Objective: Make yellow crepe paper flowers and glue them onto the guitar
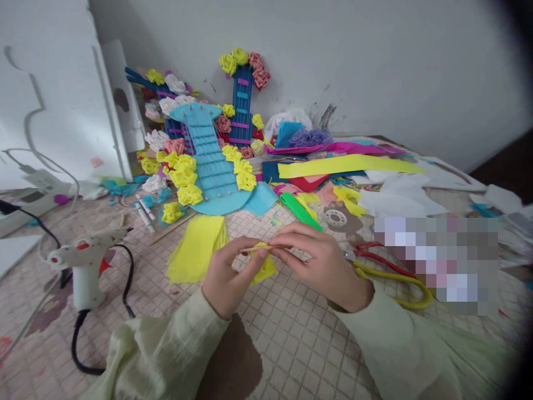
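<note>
Between my two hands is a small piece of yellow crepe paper (266, 271), with a thin wooden stick (251, 249) lying along its upper edge. My left hand (229, 272) pinches paper and stick between thumb and fingers. From the other side, my right hand (322, 264) closes its fingertips on the right end of the stick, partly hiding it. A stack of yellow crepe paper sheets (195, 250) lies just left of my left hand. Behind them leans a light blue cardboard guitar shape (212, 161), strung with cords and edged with yellow paper flowers (183, 172).
A white glue gun (87, 266) stands at left, its black cord looping on the table. Scissors (400, 297) with red and yellow handles lie right of my right hand. A green cutter (300, 210), a white spool (335, 218) and yellow paper strips (350, 165) sit farther back.
</note>
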